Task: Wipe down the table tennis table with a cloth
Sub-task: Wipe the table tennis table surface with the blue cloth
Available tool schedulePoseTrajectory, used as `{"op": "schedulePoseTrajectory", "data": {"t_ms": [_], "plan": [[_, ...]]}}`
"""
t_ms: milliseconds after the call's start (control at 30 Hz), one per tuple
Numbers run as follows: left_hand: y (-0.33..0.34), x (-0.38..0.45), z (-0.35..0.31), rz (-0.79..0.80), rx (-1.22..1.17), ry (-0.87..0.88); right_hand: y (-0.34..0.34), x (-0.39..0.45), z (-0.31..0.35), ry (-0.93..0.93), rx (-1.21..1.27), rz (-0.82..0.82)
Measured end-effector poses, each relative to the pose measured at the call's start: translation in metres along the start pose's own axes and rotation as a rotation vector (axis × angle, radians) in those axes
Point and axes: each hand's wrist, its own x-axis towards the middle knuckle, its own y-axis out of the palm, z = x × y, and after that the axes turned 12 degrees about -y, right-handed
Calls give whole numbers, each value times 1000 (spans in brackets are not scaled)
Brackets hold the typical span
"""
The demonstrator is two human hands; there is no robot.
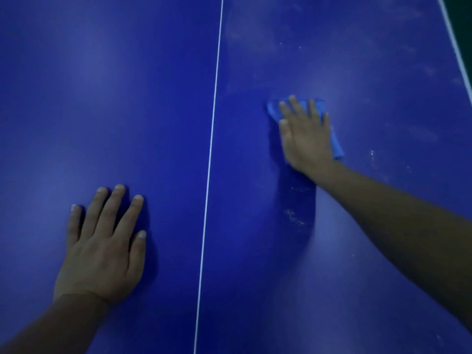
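My left hand (102, 241) lies flat on the blue counter (102, 85) nearest me, fingers straight and spread, holding nothing, left of the white centre line (212, 139). Farther off, right of that line, my right hand (304, 136) presses the blue cloth (336, 146) flat with straight fingers. Pale smudges (293, 215) mark the surface around it.

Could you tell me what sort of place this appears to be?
Probably an indoor games room: a blue table tennis table with a white centre line, white edge line and green flooring beyond.
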Motion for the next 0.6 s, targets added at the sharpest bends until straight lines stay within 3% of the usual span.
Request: {"op": "schedulePoseTrajectory", "data": {"t_ms": [133, 200, 300, 400, 467, 533, 600], "plan": [[2, -1, 0, -14, 18, 7, -14, 13, -87, 469, 81, -67], [3, 0, 1, -9, 23, 10, -12, 10, -89, 500, 139, -53], [1, -1, 0, -9, 22, 8, -4, -16, -46, 215, 70, -32], [-1, -3, -2, -11, 17, -5, 7, -96, 21, -245, -55, -25], [-3, -3, -3, -16, 16, -11, 15, -170, 52, -550, -5, 12], [-5, -2, -5, -24, 24, -22, 19, -213, 48, -806, 60, 78], [-7, -5, -9, -30, 36, -40, 11, -205, 26, -961, 65, 127]]}}
